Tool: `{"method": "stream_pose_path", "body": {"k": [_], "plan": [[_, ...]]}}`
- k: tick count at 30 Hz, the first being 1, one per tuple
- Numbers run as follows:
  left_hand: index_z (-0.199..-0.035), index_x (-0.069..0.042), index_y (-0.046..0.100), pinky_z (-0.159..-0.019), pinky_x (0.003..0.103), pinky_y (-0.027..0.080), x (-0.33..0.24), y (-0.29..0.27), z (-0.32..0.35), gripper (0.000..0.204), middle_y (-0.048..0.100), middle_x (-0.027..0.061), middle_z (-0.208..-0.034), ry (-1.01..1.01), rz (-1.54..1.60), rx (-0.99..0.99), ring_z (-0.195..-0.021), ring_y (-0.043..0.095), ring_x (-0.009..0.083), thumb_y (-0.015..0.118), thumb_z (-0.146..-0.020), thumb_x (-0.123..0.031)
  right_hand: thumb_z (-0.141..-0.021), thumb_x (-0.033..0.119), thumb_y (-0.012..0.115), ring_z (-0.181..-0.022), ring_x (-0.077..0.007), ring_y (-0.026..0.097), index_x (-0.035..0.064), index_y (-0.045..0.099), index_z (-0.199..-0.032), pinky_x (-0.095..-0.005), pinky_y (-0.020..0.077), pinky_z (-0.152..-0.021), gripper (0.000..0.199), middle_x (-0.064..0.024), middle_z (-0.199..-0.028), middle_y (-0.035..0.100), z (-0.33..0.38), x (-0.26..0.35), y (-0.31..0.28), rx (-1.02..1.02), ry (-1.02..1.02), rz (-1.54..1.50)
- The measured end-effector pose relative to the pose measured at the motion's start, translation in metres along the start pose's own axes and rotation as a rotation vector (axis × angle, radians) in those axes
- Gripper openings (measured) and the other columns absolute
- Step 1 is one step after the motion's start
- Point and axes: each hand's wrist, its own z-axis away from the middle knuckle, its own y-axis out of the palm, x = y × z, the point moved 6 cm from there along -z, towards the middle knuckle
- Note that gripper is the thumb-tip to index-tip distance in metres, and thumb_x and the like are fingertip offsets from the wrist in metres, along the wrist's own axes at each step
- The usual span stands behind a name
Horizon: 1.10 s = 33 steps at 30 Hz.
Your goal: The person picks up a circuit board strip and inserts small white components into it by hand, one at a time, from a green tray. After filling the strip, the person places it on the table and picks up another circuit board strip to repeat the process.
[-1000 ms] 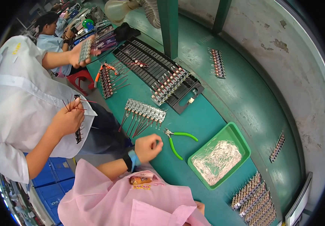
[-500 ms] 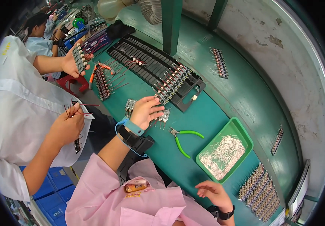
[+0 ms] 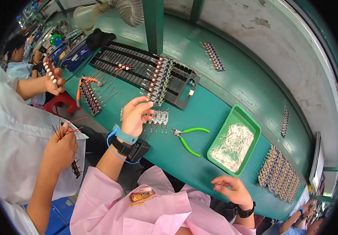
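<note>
My left hand, with a blue strap at its wrist, pinches the near end of a circuit board strip between thumb and fingers. The strip carries rows of small components and red wire ends, and its far part is over a black slotted rack. Partly hidden behind this hand, another board strip with wires lies on the green table mat. My right hand hovers by the near table edge, fingers loosely bent and apart, holding nothing. It is nearest to a green tray of thin white pieces.
Green-handled cutters lie between the rack and tray. A wired board sits beside orange-handled pliers at left. Several boards lie at right. A co-worker's hands hold boards and wires. A green post stands behind.
The strip in my left hand has moved left along the rack and stands straighter in view. My right hand stays near the tray. The view has shifted, and the co-worker's raised board has turned.
</note>
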Motion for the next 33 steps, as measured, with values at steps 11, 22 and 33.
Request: {"method": "stream_pose_path", "body": {"k": [11,22,33], "plan": [[-0.101,-0.001,0.052,-0.043,0.019,0.044,-0.018,-0.034,0.083,0.026,0.061,0.0076,-0.08,-0.067,0.039,0.183,-0.063,0.06,0.0139,0.061,-0.077,-0.003,-0.073,-0.002,0.057,-0.066,-0.0149,0.056,-0.0028,0.059,-0.095,-0.0253,0.0452,-0.061,0.021,-0.0081,-0.073,0.058,-0.032,0.076,0.007,-0.072,-0.28,0.33],[-0.099,0.001,0.051,-0.039,0.021,0.044,-0.02,-0.055,0.131,0.024,0.061,0.0101,-0.077,-0.147,0.086,0.196,-0.058,0.061,0.0177,0.059,-0.076,0.001,-0.068,-0.003,0.06,-0.064,-0.0224,0.056,-0.0017,0.058,-0.096,-0.0293,0.0461,-0.056,0.028,-0.0108,-0.073,0.055,-0.074,0.147,0.053,-0.223,-0.791,0.614],[-0.095,0.0,0.05,-0.038,0.022,0.044,-0.024,-0.061,0.138,0.023,0.061,0.0122,-0.078,-0.163,0.125,0.185,-0.058,0.062,0.0198,0.059,-0.074,0.003,-0.067,0.0,0.062,-0.06,-0.027,0.053,-0.0026,0.058,-0.098,-0.0338,0.0436,-0.052,0.031,-0.0138,-0.074,0.056,-0.081,0.158,0.076,-0.092,-0.924,0.563]]}}
